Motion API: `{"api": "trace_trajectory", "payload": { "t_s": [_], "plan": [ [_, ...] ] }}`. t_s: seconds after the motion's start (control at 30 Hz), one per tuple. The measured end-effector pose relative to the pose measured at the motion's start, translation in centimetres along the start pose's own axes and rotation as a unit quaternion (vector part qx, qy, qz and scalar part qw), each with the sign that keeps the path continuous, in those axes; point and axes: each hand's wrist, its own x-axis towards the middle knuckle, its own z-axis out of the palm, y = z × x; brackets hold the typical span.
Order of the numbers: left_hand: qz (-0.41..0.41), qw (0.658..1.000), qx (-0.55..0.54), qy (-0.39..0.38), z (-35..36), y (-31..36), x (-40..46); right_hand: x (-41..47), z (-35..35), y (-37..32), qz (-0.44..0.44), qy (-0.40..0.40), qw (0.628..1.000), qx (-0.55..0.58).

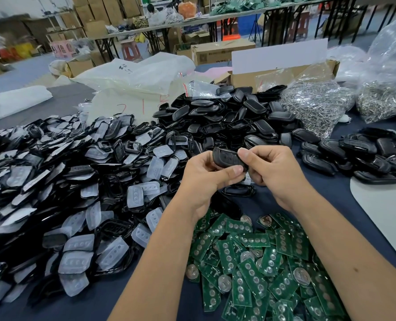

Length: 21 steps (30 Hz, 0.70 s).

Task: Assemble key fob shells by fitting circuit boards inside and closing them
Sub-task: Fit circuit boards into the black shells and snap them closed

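Note:
A black key fob shell (224, 158) is held above the table between both hands. My left hand (204, 177) grips its lower edge, thumb pressed along the underside. My right hand (271, 165) pinches its right end with thumb and fingers. Whether the shell holds a board is hidden. Green circuit boards (257, 262) with coin cells lie in a heap under my forearms. A large pile of front shells with clear button pads (76, 193) spreads to the left. Black back shells (234, 117) are heaped behind my hands.
More black fobs (359, 156) lie in a pile at the right. Clear bags of metal parts (317, 105) sit at the back right beside a cardboard box (285, 72). A white plastic bag (132, 82) lies at the back. A pale board (387, 209) overlaps the table's right edge.

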Motion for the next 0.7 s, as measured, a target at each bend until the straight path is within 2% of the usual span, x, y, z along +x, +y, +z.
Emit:
{"api": "trace_trajectory", "payload": {
  "t_s": [0.47, 0.6, 0.7],
  "plan": [
    [-0.022, 0.999, -0.018, 0.031, 0.1, -0.3, 0.0, -0.1, 0.9, -0.2, 0.010, 0.044, 0.999, -0.006],
    [0.015, 0.996, 0.017, 0.082, 0.6, -0.6, 0.2, -0.1, 1.1, 0.1, 0.033, 0.055, 0.998, 0.001],
    [0.056, 0.988, 0.084, 0.115, 0.9, -0.7, 0.7, -0.1, 0.8, 0.2, 0.056, 0.044, 0.997, 0.008]
  ]
}}
